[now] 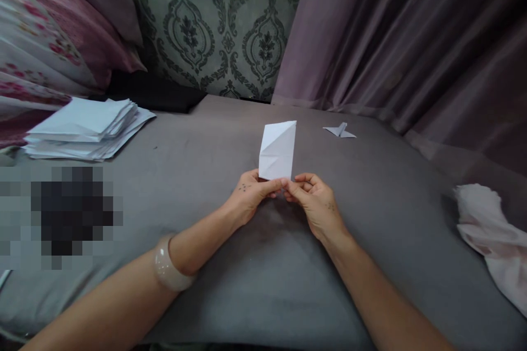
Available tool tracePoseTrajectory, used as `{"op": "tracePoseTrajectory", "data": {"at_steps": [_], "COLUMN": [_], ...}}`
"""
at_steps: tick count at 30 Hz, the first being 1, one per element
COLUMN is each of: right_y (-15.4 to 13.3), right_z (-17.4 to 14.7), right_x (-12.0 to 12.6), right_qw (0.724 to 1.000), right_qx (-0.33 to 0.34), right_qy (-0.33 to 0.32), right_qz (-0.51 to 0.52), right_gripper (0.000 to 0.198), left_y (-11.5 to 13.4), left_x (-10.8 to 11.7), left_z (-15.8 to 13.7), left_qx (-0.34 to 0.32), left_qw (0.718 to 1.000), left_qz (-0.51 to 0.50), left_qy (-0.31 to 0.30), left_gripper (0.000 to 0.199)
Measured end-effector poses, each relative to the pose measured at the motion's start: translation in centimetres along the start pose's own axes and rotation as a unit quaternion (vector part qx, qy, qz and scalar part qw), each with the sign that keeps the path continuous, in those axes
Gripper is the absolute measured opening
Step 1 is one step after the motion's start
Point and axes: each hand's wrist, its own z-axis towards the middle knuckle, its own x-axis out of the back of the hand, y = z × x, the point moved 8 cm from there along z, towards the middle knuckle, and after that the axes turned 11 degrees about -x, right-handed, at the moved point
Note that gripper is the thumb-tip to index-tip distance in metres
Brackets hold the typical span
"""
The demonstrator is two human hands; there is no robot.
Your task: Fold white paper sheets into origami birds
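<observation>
A folded sheet of white paper (278, 151) stands upright between my hands, with a diagonal fold across its upper part and creases lower down. My left hand (250, 193) grips its lower left edge, thumb laid along the bottom in front. At the lower right corner, my right hand (313, 200) pinches the paper between thumb and fingers. Both thumb tips nearly meet there. Part of the bottom edge is hidden by my fingers. Beyond my right hand, a small folded paper figure (341, 130) with pointed wings rests on the grey cloth surface (230, 285).
A stack of white paper (88, 129) lies at the left, with a black flat item (156, 90) behind it. Pale crumpled cloth (489, 230) is at the right edge. Purple curtains (349, 33) hang along the back right. A blurred-out patch (74, 214) covers the left side.
</observation>
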Motion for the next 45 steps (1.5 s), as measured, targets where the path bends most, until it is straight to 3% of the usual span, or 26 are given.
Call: {"op": "tracePoseTrajectory", "data": {"at_steps": [7,16,22,27,30,33,38,45], "right_y": [0.1,-0.3,-0.6,-1.0,-1.0,-0.7,-0.5,-0.6], "right_z": [0.3,0.2,0.3,0.4,0.4,0.3,0.2,0.2], "right_x": [0.4,1.2,1.7,2.0,1.7,1.1,0.8,0.8], "right_qw": [1.0,0.998,0.997,0.999,1.0,1.0,1.0,0.999], "right_qx": [-0.016,-0.054,-0.068,-0.032,-0.014,-0.006,-0.002,-0.002], "right_qy": [-0.01,0.004,0.003,0.006,-0.001,-0.017,-0.021,-0.026], "right_qz": [0.016,0.029,0.03,0.015,0.004,-0.005,-0.023,-0.035], "right_gripper": [0.046,0.046,0.047,0.046,0.046,0.045,0.043,0.043], "left_y": [0.5,1.0,0.9,0.9,1.0,1.4,1.8,1.8], "left_x": [0.6,2.0,2.1,1.1,0.2,-0.1,-0.1,0.5], "left_z": [0.3,0.6,1.0,0.7,0.2,-0.1,-0.2,0.0], "left_qx": [-0.039,-0.041,-0.047,-0.031,-0.018,-0.031,-0.061,-0.078], "left_qw": [0.996,0.984,0.987,0.994,0.995,0.994,0.989,0.969], "left_qz": [0.076,0.171,0.153,0.095,0.066,0.078,0.127,0.23], "left_qy": [0.005,0.02,0.001,-0.047,-0.077,-0.065,-0.039,-0.049], "left_gripper": [0.025,0.034,0.035,0.042,0.031,0.024,0.017,0.014]}}
